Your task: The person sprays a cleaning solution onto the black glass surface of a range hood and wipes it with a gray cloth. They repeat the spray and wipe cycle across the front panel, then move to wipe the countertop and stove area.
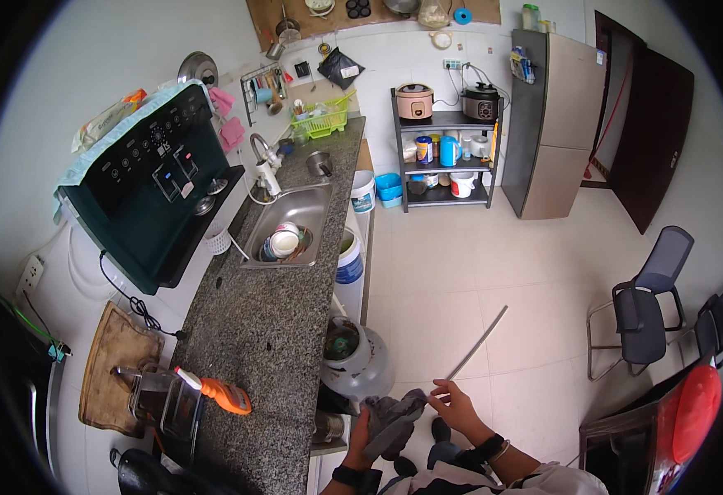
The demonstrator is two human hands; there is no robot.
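Observation:
Low in the view, my left hand (358, 436) grips a crumpled grey cloth (392, 421) beside the edge of the granite countertop (262, 322). The fingertips of my right hand (457, 408) are at the cloth's right end and seem to pinch it. A thin metal rod or tube (479, 341) extends from near my right hand out over the floor; whether the fingers touch it, I cannot tell. On the counter to the left lies an orange spray bottle (228, 396) with a white and red nozzle.
A steel sink (321, 207) holds stacked bowls (285, 242). Below the counter's edge stands a gas cylinder (367, 365). Left are a wooden cutting board (104, 371) and a black water dispenser (145, 179). Right are chairs (640, 322) and a red object (697, 411) on a dark frame.

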